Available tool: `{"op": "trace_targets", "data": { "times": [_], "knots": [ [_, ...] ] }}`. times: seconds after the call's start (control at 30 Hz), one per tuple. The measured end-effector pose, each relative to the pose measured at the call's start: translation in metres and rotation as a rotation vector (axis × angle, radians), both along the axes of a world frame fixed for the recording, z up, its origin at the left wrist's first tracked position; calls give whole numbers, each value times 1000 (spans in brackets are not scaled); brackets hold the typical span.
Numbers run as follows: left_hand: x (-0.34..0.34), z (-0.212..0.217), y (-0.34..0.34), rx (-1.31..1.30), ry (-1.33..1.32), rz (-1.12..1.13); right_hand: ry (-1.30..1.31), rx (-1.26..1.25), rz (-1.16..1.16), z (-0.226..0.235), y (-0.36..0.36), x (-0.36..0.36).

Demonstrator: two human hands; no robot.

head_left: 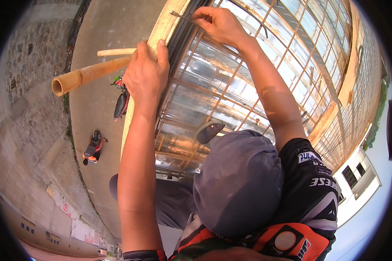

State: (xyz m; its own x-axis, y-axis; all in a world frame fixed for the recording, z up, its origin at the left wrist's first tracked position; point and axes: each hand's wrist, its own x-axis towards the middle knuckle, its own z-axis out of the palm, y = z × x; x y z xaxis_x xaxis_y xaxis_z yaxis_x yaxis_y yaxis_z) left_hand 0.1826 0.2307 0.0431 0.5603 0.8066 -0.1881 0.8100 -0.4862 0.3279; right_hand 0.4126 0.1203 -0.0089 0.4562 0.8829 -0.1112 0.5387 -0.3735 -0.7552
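Observation:
My left hand [147, 69] is wrapped over the edge of a long wooden board [169, 21], thumb on its inner side. Beyond it, the fingers are hidden by the hand. At the top, my right hand [217, 24] pinches a short, thin metal piece [178, 15] with a looped end, lying across the board. Dark bars [184, 32] run along the board's inner side, just under the right fingers. Rusty steel rods [231, 85] form a grid over shiny sheeting beside both hands.
A bamboo pole [91, 76] and a thinner stick [113, 52] jut out left of the board. Far below lies a road [91, 30] with a parked motorbike [122, 104] and a rider [92, 150]. A dark shoe [210, 131] rests on the grid; timber [342, 95] edges its right side.

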Motion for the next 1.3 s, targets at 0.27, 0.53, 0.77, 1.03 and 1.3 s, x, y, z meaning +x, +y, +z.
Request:
{"op": "trace_targets", "data": {
  "times": [0.27, 0.53, 0.77, 1.03, 1.3],
  "knots": [
    [0, 5, 1, -21, 32, 12, -18, 144, -56, 11, -19, -21],
    [1, 4, 1, -15, 43, 14, -94, -4, -111, -4, -6, -38],
    [-1, -2, 1, 22, -15, 11, -252, -73, -83, -18, 8, -37],
    [-2, -3, 1, 34, -27, 16, -726, 230, -169, -21, -2, -52],
    [-1, -1, 1, 9, -14, 27, -898, 350, -117, -30, -2, -41]
  ]
}}
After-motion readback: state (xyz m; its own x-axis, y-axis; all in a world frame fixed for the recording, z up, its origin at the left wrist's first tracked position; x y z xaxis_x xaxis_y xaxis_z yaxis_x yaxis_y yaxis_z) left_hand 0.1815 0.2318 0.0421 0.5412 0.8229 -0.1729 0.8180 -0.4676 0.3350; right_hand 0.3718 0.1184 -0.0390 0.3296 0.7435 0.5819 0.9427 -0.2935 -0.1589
